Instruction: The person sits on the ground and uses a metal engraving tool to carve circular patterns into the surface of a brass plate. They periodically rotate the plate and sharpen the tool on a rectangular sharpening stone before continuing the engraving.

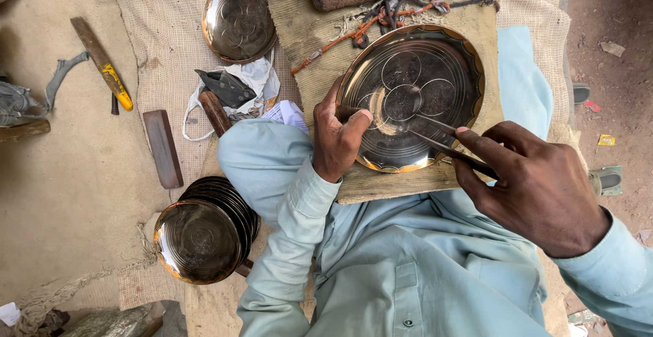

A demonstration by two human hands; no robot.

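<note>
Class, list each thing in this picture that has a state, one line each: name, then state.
Engraved plate: tilted on board, steadied by left hand.
Divider tool: gripped in right hand, tips on plate.
Stack of plates: leaning, untouched.
Single plate: lying apart on cloth.

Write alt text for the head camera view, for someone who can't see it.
A seated person's left hand steadies a shiny engraved metal plate on a wooden board while the right hand presses a two-pronged metal tool onto it. More plates are stacked nearby.

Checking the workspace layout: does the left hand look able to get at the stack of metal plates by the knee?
Probably yes: the left hand now steadies the engraved plate, but nothing blocks the stack of plates.
</note>
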